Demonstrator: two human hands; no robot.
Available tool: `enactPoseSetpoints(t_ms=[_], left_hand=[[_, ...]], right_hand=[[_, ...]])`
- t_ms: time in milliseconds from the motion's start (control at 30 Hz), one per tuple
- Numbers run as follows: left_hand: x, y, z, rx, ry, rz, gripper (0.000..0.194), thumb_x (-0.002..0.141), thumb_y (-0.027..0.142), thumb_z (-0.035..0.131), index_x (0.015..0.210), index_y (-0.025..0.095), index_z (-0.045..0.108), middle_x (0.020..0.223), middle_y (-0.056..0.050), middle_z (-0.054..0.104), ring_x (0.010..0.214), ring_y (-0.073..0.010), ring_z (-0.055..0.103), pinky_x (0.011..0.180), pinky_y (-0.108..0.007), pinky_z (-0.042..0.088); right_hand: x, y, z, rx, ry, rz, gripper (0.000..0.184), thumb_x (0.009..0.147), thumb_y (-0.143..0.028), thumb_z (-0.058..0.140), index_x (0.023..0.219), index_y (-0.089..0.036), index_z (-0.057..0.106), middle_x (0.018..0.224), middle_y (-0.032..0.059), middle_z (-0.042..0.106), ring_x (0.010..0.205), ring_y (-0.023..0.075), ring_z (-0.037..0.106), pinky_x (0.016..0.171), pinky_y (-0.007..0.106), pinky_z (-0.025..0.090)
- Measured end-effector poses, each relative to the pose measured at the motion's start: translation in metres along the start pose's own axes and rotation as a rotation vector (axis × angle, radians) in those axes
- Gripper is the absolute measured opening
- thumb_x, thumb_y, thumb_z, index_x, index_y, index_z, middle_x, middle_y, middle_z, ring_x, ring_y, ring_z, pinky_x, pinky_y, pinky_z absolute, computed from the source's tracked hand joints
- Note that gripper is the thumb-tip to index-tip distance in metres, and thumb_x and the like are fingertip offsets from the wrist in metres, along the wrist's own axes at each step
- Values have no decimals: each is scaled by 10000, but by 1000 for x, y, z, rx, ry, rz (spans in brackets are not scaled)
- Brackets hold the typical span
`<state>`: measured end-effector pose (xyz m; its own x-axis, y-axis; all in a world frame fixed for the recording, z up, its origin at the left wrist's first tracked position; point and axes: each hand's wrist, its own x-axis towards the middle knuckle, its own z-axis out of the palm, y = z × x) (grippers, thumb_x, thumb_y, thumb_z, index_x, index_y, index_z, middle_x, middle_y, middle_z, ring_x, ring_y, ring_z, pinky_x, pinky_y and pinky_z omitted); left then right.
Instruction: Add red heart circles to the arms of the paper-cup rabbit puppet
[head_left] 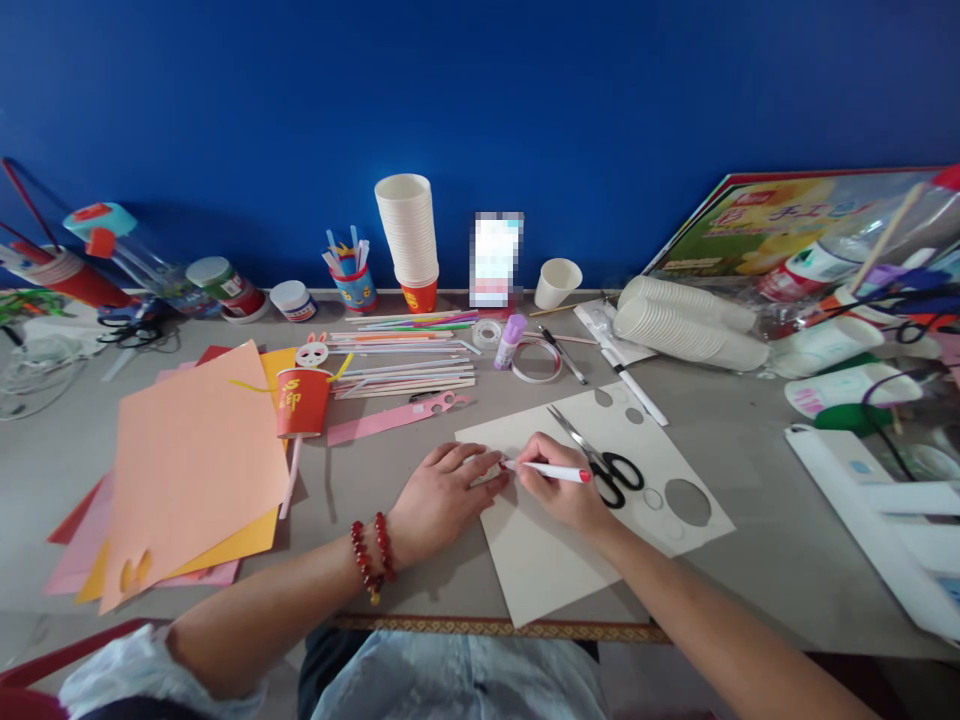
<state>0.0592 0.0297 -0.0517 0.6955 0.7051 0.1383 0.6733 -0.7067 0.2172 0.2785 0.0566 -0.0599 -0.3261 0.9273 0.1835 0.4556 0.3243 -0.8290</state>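
My right hand (559,490) grips a white marker (553,470) with a red end, its tip down beside my left fingertips. Flat across the left edge of a white sheet (551,560) lies my left hand (454,490), fingers stretched out. Whatever small piece may be under those fingertips is mostly hidden. Black-handled scissors (609,468) rest on the sheet, just beyond my right hand. Round holes and drawn circles show in the sheet's right part. Left of my hands stands a red paper cup (302,402) with a rabbit face (312,352) and yellow arms.
Coloured paper sheets (199,470) overlap at the left. Behind my hands are straws (405,362), a pink strip (382,420), a glue stick (510,342) and tape (487,334). A tall cup stack (407,235) stands by the blue wall; bagged cups (686,325) lie at the right.
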Motion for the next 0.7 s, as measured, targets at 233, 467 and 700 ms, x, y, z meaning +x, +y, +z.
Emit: enactPoseSetpoints(t_ms=[233, 467, 700], left_hand=[[0, -1, 3, 7, 17, 3, 339, 1017, 322, 452, 1337, 299, 562, 1431, -18, 565, 1288, -239, 497, 1045, -440, 395], [-1, -1, 2, 7, 7, 2, 345, 1019, 328, 447, 1344, 301, 558, 1437, -23, 559, 1295, -238, 491, 1058, -444, 388], [0, -1, 2, 4, 6, 2, 348, 1021, 323, 439, 1349, 303, 552, 1442, -18, 555, 1297, -238, 491, 1059, -445, 387]], right_hand=[[1, -2, 0, -5, 12, 4, 168, 855, -236, 534, 695, -226, 482, 561, -47, 490, 500, 122, 428, 498, 241, 343], [1, -2, -1, 4, 30, 4, 178, 849, -234, 532, 684, -231, 465, 545, -51, 471, 486, 118, 411, 481, 241, 335], [0, -2, -1, 20, 40, 17, 179, 844, -220, 533, 679, -231, 465, 548, -56, 459, 478, 115, 407, 478, 241, 332]])
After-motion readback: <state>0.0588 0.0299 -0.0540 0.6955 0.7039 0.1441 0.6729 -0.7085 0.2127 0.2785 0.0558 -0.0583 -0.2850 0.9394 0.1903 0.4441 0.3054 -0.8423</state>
